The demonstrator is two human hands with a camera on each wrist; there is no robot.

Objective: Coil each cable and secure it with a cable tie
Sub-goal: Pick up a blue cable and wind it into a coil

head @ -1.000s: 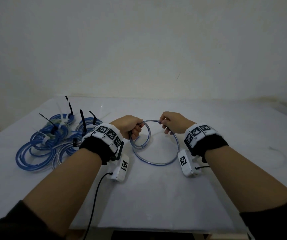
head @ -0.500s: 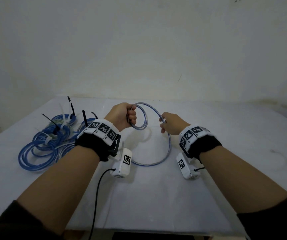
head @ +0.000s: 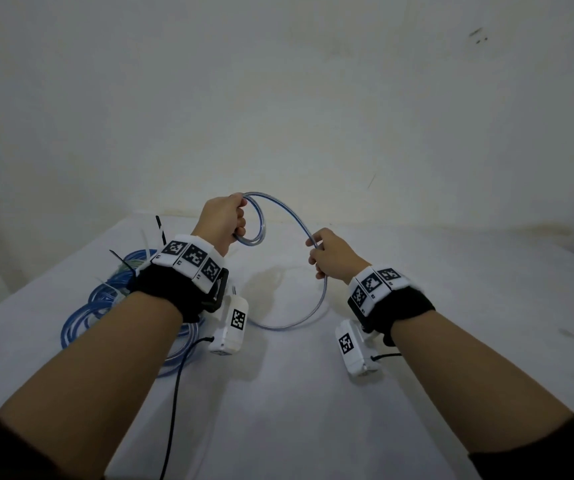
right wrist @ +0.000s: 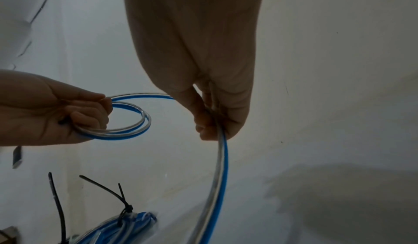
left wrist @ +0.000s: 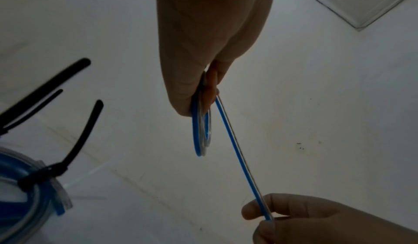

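A blue-and-clear cable [head: 321, 299] is raised above the white table [head: 313, 410]. My left hand [head: 223, 220] grips a small coil [head: 256, 230] of two or three loops of it, seen edge-on as the coil [left wrist: 202, 133] in the left wrist view. From there the cable arcs right to my right hand [head: 327, 254], which pinches the strand [right wrist: 222, 151]. Below that hand the cable hangs in a curve down to the table. The coil [right wrist: 131, 121] and the left hand [right wrist: 52, 108] show at the left of the right wrist view.
A pile of coiled blue cables [head: 105, 306] bound with black and white cable ties [head: 161, 228] lies at the table's left, behind my left forearm. Tied coils [right wrist: 126, 228] with black tie tails [left wrist: 86, 133] also show in both wrist views. A wall stands behind the table.
Both hands have risen from near the table, the left one higher and farther back. The small coil came up with it and the strand between the hands has stretched out longer.
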